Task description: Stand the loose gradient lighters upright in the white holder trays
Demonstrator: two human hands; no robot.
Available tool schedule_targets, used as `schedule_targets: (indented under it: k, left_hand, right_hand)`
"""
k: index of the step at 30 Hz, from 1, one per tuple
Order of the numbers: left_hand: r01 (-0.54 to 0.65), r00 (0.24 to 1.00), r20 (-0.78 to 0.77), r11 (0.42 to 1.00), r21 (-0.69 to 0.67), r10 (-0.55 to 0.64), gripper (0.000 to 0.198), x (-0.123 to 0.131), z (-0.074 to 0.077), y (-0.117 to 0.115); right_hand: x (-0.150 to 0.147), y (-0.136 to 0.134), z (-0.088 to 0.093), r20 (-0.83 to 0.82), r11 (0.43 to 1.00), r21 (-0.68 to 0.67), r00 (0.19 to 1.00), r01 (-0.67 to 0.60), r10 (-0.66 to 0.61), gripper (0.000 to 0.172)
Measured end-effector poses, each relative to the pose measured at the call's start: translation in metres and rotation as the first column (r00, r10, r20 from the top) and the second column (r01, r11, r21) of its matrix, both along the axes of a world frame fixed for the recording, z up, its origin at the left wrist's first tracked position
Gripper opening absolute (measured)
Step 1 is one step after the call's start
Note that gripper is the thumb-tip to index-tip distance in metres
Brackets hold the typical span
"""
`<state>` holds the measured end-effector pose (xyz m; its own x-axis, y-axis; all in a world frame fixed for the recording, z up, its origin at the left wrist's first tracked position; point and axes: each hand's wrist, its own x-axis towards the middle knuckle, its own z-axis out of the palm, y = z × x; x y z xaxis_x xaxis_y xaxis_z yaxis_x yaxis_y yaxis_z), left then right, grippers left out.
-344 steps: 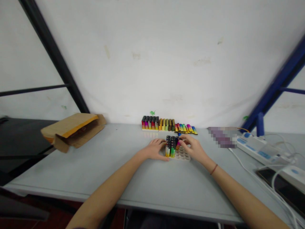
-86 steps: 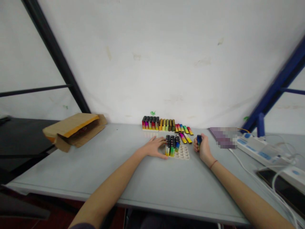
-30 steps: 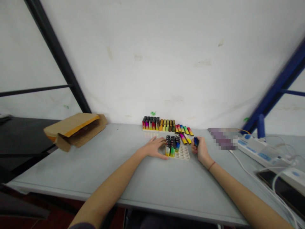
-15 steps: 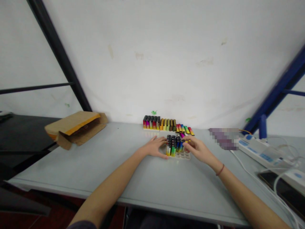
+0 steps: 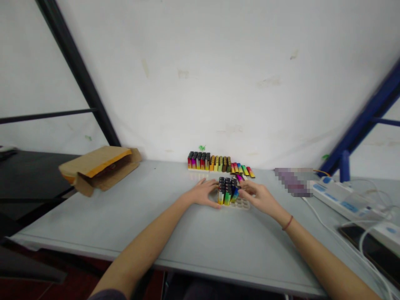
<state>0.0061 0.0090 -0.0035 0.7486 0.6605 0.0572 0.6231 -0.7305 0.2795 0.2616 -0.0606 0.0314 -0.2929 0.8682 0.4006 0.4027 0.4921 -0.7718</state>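
the right hand point(image 5: 258, 196) pinches a small blue-green plastic lighter point(image 5: 235, 195), tilted, beside the upright lighters point(image 5: 225, 188) in the pale holed tray point(image 5: 243, 204), which the flat, open left hand point(image 5: 204, 193) steadies; seating it looks to need it upright over a free hole.

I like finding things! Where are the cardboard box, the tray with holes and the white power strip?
cardboard box point(image 5: 96, 164): head view, on its top flap.
tray point(image 5: 242, 203): head view, on the empty holes at its near right.
power strip point(image 5: 340, 197): head view, on the middle of its white body.
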Motion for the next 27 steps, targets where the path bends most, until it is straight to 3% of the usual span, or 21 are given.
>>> schedule_targets:
  k: [5, 9, 11, 14, 17, 21, 23, 25, 27]
  left_hand:
    - [0.001, 1.000, -0.016, 1.000, 0.003, -0.001, 0.095, 0.000, 0.000, 0.000]
    - [-0.007, 1.000, -0.024, 1.000, 0.002, 0.007, 0.094, 0.000, 0.000, 0.001]
    - [-0.007, 1.000, -0.028, 1.000, 0.003, 0.007, 0.093, 0.000, 0.000, 0.001]
    - [-0.006, 0.999, -0.037, 1.000, 0.001, 0.007, 0.094, 0.000, 0.000, 0.000]
    - [-0.006, 0.999, -0.041, 1.000, -0.002, 0.006, 0.096, 0.001, 0.001, 0.000]
    - [-0.006, 0.999, -0.046, 1.000, -0.004, 0.006, 0.096, 0.000, 0.000, 0.000]
    - [-0.004, 0.999, -0.046, 1.000, 0.000, 0.004, 0.095, 0.000, 0.000, 0.001]
    - [-0.003, 0.999, -0.044, 1.000, 0.005, 0.003, 0.095, -0.001, -0.001, 0.001]
    - [-0.001, 0.999, -0.045, 1.000, 0.007, 0.002, 0.096, -0.001, -0.001, 0.001]
  right_hand:
    - [0.009, 0.006, 0.002, -0.021, 0.998, -0.024, 0.998, 0.053, -0.054, 0.023]
    - [0.037, 0.024, -0.009, 0.149, 0.948, 0.152, 0.942, 0.280, -0.302, 0.022]
    - [0.051, 0.033, -0.018, 0.293, 0.918, 0.263, 0.881, 0.298, -0.370, 0.024]
    - [0.062, 0.042, -0.029, 0.449, 0.930, 0.318, 0.835, 0.183, -0.318, 0.033]
    - [0.061, 0.044, -0.031, 0.542, 0.959, 0.266, 0.809, 0.093, -0.229, 0.033]
    - [0.055, 0.040, -0.024, 0.654, 0.949, 0.185, 0.690, 0.254, -0.312, 0.038]
    - [0.055, 0.039, -0.022, 0.696, 0.937, 0.164, 0.637, 0.310, -0.333, 0.033]
    - [0.056, 0.040, -0.023, 0.698, 0.935, 0.154, 0.634, 0.320, -0.333, 0.022]
    - [0.056, 0.042, -0.027, 0.693, 0.943, 0.141, 0.650, 0.303, -0.312, 0.023]
